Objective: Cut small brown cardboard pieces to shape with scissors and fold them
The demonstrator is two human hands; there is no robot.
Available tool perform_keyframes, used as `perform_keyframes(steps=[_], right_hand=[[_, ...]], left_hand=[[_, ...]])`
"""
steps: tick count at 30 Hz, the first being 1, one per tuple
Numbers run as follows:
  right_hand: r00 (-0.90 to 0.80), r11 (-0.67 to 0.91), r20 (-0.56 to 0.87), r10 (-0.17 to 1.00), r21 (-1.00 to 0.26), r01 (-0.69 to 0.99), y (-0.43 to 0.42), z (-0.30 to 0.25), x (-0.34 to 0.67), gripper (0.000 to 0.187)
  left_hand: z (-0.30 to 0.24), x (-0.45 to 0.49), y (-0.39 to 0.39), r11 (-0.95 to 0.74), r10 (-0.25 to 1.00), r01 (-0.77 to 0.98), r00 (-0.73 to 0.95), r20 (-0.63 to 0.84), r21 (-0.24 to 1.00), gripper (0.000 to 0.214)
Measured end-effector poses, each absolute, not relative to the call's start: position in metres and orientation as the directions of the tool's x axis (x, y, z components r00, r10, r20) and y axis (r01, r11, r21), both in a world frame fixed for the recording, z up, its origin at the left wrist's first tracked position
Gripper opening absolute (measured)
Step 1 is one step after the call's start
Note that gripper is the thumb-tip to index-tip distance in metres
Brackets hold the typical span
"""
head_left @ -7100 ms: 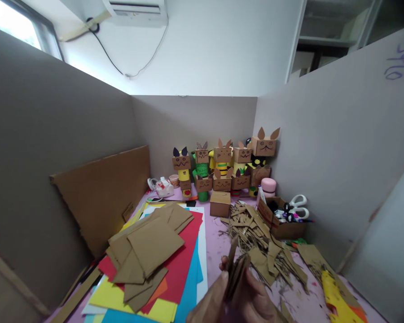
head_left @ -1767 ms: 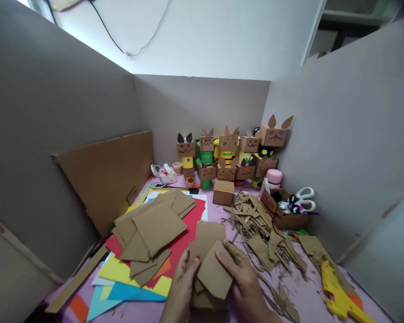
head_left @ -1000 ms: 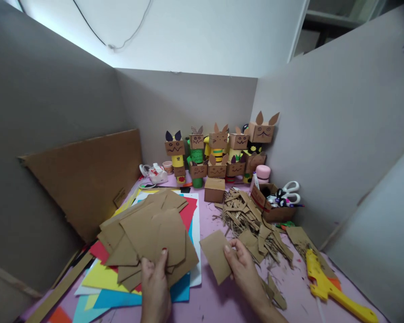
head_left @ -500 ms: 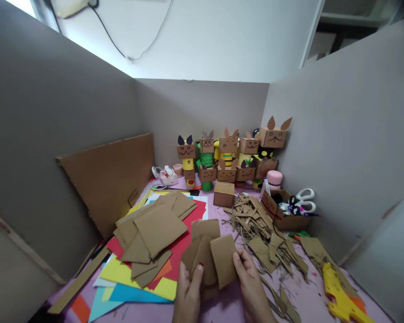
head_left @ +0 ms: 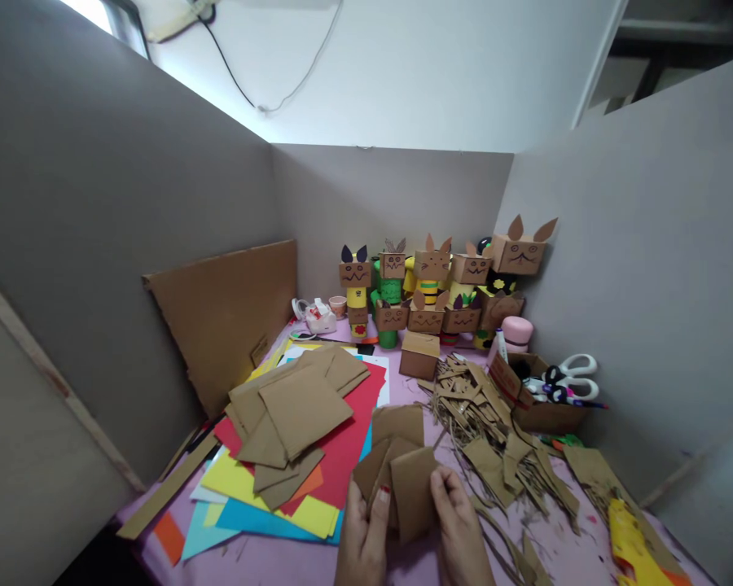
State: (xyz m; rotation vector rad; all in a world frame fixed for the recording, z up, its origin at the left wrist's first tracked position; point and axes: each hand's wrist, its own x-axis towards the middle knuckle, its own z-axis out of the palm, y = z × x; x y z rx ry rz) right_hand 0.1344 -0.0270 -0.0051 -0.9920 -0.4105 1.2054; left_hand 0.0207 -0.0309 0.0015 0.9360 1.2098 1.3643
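At least four cardboard pieces (head_left: 414, 492) are held fanned at six o'clock, gripped by the left hand (head_left: 362, 533). The rightmost, its long axis running roughly twelve to six, is pinched along one edge by the right hand (head_left: 463, 525). From there, five eared boxes (head_left: 432, 264) are lined up in the upper row at twelve; one glue gun (head_left: 629, 537) is seen past three.
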Motion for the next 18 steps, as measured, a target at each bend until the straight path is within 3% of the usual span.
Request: perform_keyframes(steps=[3, 5, 13, 18], right_hand=[[0.375, 0.074, -0.357, 0.855, -0.633, -0.771, -0.022, 0.004, 0.142, 0.043], [0.326, 0.057, -0.367, 0.871, -0.583, -0.811, -0.020, 0.010, 0.146, 0.044], [0.267, -0.007, -0.344, 0.900, -0.624, -0.781, -0.022, 0.015, 0.147, 0.053], [0.375, 0.027, -0.319, 0.871, -0.730, -0.683, -0.022, 0.008, 0.148, 0.040]], left_hand=[[0.011, 0.017, -0.030, 0.139, 0.958, -0.210, -0.221, -0.185, 0.968, 0.069], [0.014, 0.014, -0.028, 0.136, 0.965, -0.240, -0.189, -0.183, 0.961, 0.070], [0.013, 0.018, -0.025, 0.070, 0.982, -0.288, -0.146, -0.116, 0.955, 0.068], [0.011, 0.016, -0.026, 0.110, 0.985, -0.237, -0.104, -0.138, 0.965, 0.068]])
